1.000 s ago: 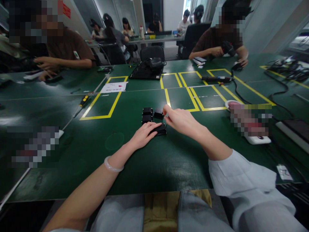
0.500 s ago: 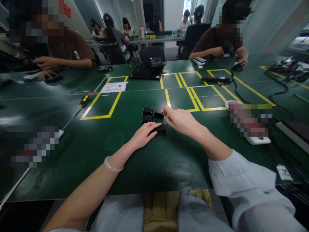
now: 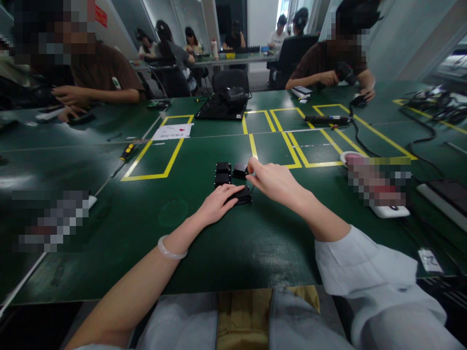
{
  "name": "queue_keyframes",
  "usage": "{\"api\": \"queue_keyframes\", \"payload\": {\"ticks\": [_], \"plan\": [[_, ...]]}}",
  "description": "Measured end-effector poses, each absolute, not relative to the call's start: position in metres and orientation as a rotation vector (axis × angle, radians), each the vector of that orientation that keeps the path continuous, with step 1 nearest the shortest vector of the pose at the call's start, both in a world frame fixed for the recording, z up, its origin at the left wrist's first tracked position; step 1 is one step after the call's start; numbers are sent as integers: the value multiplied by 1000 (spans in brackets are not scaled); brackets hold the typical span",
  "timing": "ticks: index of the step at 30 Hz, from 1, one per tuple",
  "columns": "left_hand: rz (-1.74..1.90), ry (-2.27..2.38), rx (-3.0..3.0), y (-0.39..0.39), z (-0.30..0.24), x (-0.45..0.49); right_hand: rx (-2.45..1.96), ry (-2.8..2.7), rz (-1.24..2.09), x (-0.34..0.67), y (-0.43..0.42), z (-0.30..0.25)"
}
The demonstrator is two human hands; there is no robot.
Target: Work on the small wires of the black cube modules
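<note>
At a green table (image 3: 237,257), your left hand (image 3: 215,204) lies over a black case (image 3: 245,195) in front of you, thumb apart from the fingers; whether they squeeze is unclear. Your right hand (image 3: 273,181) curls its thumb and forefinger together beside a small black box (image 3: 240,170); any grip there cannot be told.

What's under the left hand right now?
A black part on the green table; its right end shows past the fingertips of the left hand. The rest of its top is covered by the fingers, and whatever is beneath the palm can't be seen.
</note>
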State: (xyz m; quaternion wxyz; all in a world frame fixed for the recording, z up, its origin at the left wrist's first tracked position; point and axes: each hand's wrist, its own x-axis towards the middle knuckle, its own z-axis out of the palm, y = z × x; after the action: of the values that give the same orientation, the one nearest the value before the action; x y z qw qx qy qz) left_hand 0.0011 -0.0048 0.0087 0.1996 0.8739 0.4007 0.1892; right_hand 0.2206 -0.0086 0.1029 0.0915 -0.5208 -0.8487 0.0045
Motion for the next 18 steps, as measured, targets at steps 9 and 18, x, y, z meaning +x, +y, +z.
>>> {"api": "queue_keyframes", "payload": {"ticks": [9, 18], "plan": [[538, 1116, 2450, -4, 6, 0, -1518, -2511, 46, 221, -10, 105], [540, 1114, 2450, -4, 6, 0, -1539, -2517, 20, 220, -9, 104]]}}
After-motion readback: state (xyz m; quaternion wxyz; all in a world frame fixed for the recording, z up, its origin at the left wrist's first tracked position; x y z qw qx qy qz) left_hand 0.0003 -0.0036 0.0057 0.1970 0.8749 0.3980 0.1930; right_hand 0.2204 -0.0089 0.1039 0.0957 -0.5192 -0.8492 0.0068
